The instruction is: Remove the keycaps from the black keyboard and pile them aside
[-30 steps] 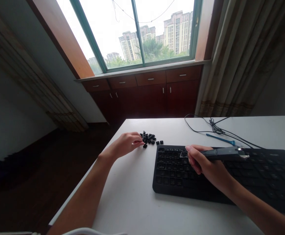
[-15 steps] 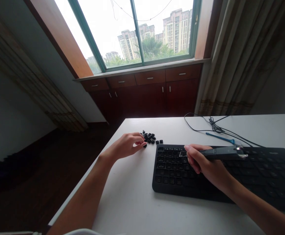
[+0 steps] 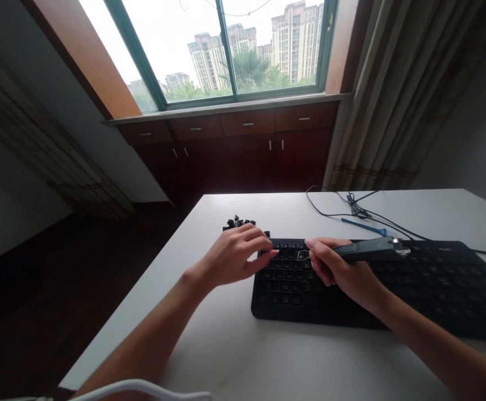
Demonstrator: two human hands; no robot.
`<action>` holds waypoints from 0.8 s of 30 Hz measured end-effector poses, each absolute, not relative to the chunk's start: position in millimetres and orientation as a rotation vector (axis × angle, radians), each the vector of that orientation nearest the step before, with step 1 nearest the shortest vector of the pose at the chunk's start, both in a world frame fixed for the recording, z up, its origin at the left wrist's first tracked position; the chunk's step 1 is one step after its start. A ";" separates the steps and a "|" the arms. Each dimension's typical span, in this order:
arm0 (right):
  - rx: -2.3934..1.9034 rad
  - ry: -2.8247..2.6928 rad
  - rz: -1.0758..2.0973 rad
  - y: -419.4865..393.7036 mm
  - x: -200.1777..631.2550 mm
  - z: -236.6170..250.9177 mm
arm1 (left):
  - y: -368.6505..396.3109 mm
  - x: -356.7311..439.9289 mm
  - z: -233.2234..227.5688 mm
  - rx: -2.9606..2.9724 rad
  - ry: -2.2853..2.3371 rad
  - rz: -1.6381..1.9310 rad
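A black keyboard [image 3: 413,289] lies on the white table [image 3: 268,356]. My left hand [image 3: 236,256] hovers over the keyboard's top left corner, fingers stretched toward the keys and holding nothing I can see. My right hand [image 3: 338,273] grips a black keycap puller [image 3: 368,250] like a pen. Its wire loop tip sits just above the upper left keys, close to my left fingertips. A small pile of loose black keycaps [image 3: 236,223] lies on the table just behind my left hand.
A thin blue tool [image 3: 363,225] and a black cable [image 3: 351,211] lie behind the keyboard. The table's left edge drops to a dark floor. Wooden cabinets stand under the window, curtains hang at the right. A white cord [image 3: 142,387] crosses the bottom edge.
My left hand has left the keycap pile and moved right to the keyboard's top left corner. The right hand and puller have barely shifted. The camera has tilted a little.
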State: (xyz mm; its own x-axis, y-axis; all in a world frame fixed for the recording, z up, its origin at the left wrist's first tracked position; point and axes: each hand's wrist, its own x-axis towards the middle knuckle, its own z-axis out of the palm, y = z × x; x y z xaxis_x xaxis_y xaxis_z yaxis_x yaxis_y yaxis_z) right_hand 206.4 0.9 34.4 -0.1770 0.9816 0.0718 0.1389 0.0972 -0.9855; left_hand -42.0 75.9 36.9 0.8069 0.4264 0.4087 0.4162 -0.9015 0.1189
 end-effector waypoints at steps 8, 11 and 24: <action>-1.158 -1.473 1.360 7.5 219.2 41.4 | 39.5 -10.3 32.2 2.766 0.623 0.704; -1.218 -1.457 1.363 4.5 222.9 39.1 | 31.7 -7.8 24.8 2.669 0.763 0.726; -1.173 -1.404 1.389 -20.5 228.9 42.0 | 6.8 1.4 14.1 2.718 0.729 0.678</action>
